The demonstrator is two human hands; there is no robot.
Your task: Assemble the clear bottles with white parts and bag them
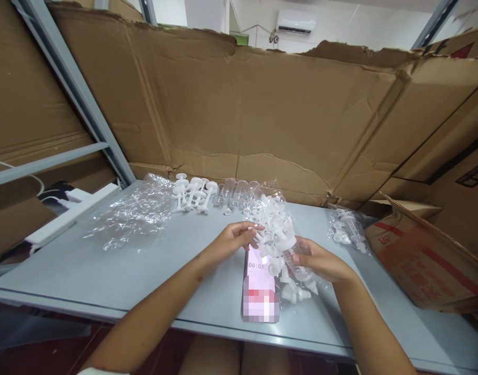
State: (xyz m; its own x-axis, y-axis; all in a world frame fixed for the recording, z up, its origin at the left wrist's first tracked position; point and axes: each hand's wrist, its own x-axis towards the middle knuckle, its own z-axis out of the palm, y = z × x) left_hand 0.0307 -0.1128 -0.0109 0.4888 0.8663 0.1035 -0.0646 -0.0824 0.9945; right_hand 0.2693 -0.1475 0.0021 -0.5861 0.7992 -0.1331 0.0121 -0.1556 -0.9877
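Note:
A heap of small white plastic nozzles [276, 221] lies in and around a clear plastic bag, partly over a phone [258, 281]. My left hand [239, 237] is at the heap's left side, fingers curled together against the small white pieces; whether one is pinched is hard to make out. On the right, my right hand [319, 260] closes its thumb and fingers on the clear plastic bag [301, 268]. More white nozzles [296, 292] lie below it. Behind the heap are clear plastic tubes [241, 191] and white plungers with round discs [194, 192].
Crumpled clear plastic [135, 216] spreads over the left of the grey table [200, 312]. A small bag of parts [347, 229] lies at right, beside a cardboard box [426, 260]. A white power strip [73, 216] runs along the left edge. Tall cardboard [270, 109] walls the back.

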